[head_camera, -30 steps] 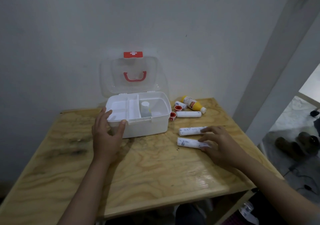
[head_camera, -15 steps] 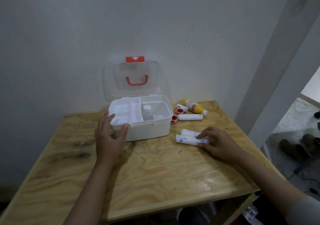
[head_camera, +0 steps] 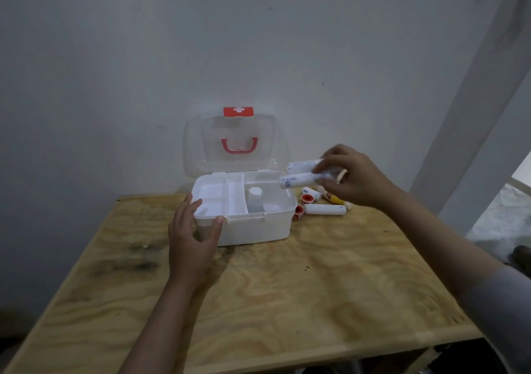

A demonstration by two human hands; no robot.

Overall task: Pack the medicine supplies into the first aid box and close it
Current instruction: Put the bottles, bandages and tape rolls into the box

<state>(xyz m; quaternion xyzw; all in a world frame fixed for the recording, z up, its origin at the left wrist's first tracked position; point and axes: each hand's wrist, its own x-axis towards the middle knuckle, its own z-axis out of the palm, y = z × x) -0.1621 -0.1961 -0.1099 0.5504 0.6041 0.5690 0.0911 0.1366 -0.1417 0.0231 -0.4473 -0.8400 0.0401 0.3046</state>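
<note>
Nearest, the left hand (head_camera: 192, 238) braces the front left corner of the first aid box (head_camera: 253, 224), its fingers spread against the wall and gripping nothing. The lid (head_camera: 235, 140) stands open. Further, the right hand (head_camera: 355, 176) pinches two white rolls (head_camera: 298, 179) above the box's right edge. To do this well, I think it should lower them flat into the big right compartment, beside the small cup (head_camera: 255, 199), then release.
</note>
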